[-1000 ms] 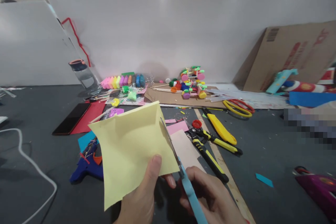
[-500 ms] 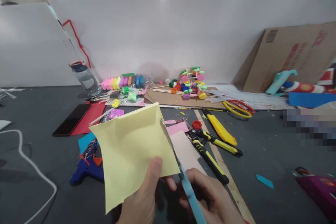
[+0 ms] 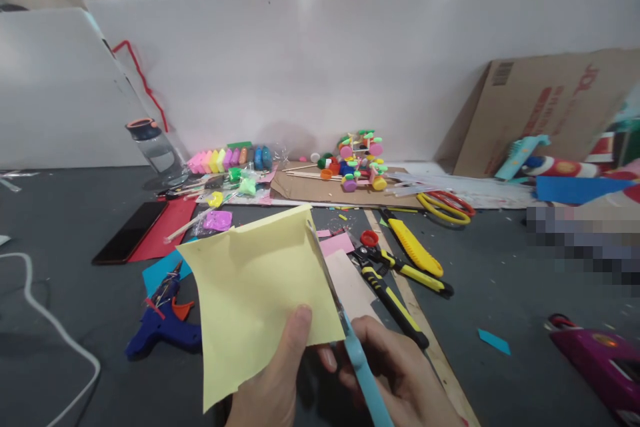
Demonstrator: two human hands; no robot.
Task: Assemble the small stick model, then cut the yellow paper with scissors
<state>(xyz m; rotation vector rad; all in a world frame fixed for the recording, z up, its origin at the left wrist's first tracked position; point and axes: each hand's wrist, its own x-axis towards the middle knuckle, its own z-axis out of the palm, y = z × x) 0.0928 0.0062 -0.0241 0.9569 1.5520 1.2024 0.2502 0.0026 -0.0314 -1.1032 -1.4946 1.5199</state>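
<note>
A square sheet of pale yellow paper (image 3: 255, 287) is held up over the table by my left hand (image 3: 280, 373), the thumb lying on its near face. Its top edge looks folded. My right hand (image 3: 395, 367) grips light blue scissors (image 3: 364, 373) from the right. The scissor blades lie along the paper's right edge and point away from me. Part of the scissor handle and some fingers of both hands are hidden. Beyond the blades, pale pink paper (image 3: 350, 283) lies on the table.
To the left are a blue glue gun (image 3: 165, 327), a phone (image 3: 131, 233) and a water bottle (image 3: 159, 155). On the right lie wire strippers (image 3: 395, 303), a yellow utility knife (image 3: 415, 247) and a purple tool (image 3: 595, 360). Coloured clay (image 3: 230, 159) and a cardboard sheet (image 3: 545, 113) stand at the back.
The view has shifted slightly, so the background sits a little to the left. The paper and scissors have barely moved in my hands; the blades still lie along the right edge.
</note>
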